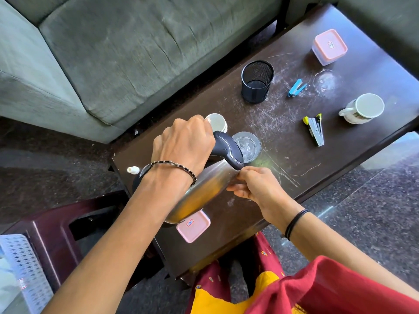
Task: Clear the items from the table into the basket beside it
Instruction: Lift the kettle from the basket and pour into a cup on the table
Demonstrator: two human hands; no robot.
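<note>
The left hand (183,143) is closed around the black plastic handle of a brushed stainless-steel electric kettle (204,189), which is tilted and lifted clear of the dark brown scratched wooden worktop (340,155); the right hand (254,184) steadies the kettle's steel body near the top with its fingertips pinched against the wall. The step in hand appears to be the removal of the kettle, the item nearest the person. Beneath its base lies a pink-lidded square plastic box (195,227), and just beyond the handle stand a clear drinking glass (248,147) and a small white cup (216,122). Farther out are a black mesh pen holder (257,81), a blue staple remover (295,87), a yellow-and-grey stapler (315,130), a white ceramic mug (364,108) and a second pink-lidded box (328,47). The white perforated plastic basket (22,273) sits at lower left, well apart from the kettle. The next move probably calls for carrying the kettle leftward over the dark plastic stool (54,241) and lowering it upright into the basket.
</note>
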